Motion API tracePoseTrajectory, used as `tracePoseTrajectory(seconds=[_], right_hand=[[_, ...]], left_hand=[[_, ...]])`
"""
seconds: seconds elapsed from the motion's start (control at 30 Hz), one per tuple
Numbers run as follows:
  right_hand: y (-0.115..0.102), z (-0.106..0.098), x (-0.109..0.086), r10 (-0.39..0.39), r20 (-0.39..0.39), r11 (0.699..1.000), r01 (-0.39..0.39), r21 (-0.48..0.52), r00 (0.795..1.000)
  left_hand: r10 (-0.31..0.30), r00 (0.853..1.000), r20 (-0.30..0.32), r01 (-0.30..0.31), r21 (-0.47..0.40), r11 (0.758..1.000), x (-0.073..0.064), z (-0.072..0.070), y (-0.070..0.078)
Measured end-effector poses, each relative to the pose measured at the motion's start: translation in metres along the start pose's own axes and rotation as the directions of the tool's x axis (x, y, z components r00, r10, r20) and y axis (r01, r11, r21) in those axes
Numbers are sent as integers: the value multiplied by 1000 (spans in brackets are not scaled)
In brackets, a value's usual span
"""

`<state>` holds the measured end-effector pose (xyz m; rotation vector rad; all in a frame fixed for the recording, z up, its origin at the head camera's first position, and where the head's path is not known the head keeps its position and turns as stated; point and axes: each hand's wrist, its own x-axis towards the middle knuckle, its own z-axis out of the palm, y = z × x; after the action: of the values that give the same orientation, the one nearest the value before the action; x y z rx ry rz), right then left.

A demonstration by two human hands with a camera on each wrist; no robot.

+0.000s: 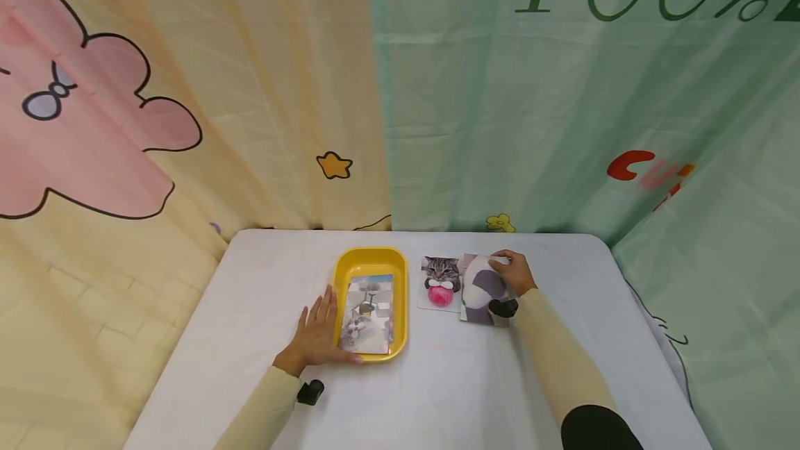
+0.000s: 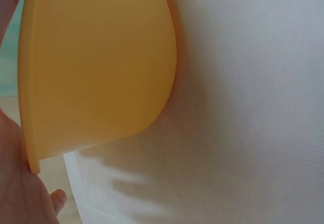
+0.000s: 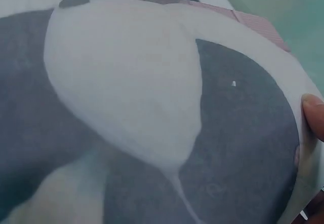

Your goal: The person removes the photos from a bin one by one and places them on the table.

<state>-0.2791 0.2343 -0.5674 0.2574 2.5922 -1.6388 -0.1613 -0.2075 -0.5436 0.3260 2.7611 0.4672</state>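
My right hand [image 1: 515, 273] pinches a picture card [image 1: 480, 290] by its upper right edge. The card shows a rounded white-and-grey shape. In the right wrist view the card [image 3: 126, 72] fills most of the frame, with a thumb [image 3: 314, 115] on its edge. Just left of it lies another card [image 1: 441, 273], with a tabby cat and a pink ball. My left hand [image 1: 315, 340] rests against the left rim of a yellow tray [image 1: 402, 304], fingers extended and thumb along the near edge. Inside the tray lies a greyish picture card [image 1: 369, 318].
A white-covered table [image 1: 437, 394] carries everything. Curtains [image 1: 281, 123] with cartoon prints hang behind its far edge and along the sides. A black band [image 1: 596, 429] is around the right sleeve.
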Motion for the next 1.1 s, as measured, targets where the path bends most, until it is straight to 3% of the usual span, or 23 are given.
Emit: tracePoseTrajectory(seconds=[0.2,0.53,0.67,0.87,1.1], right_hand=[[7,-7,6,-6,22,995,8,-95,1000],[1,-10,12,58,27,996,-56,-76,998],[-8,-7,7,40,24,996,-38,-85,999],[-25,15,-9,-91,54,974,100,-201,994],[-53,50,-27,-201,120,963,218,-155,972]], left_hand=[[7,1000,-13,-7,-11,1000,-1,-1,1],[-4,1000,-7,4,0,1000,-1,-3,4],[-4,1000,-8,4,-5,1000,-3,-3,5],[-2,1000,2,2,-6,1000,-4,-3,3],[13,1000,2,-13,-5,1000,0,-3,2]])
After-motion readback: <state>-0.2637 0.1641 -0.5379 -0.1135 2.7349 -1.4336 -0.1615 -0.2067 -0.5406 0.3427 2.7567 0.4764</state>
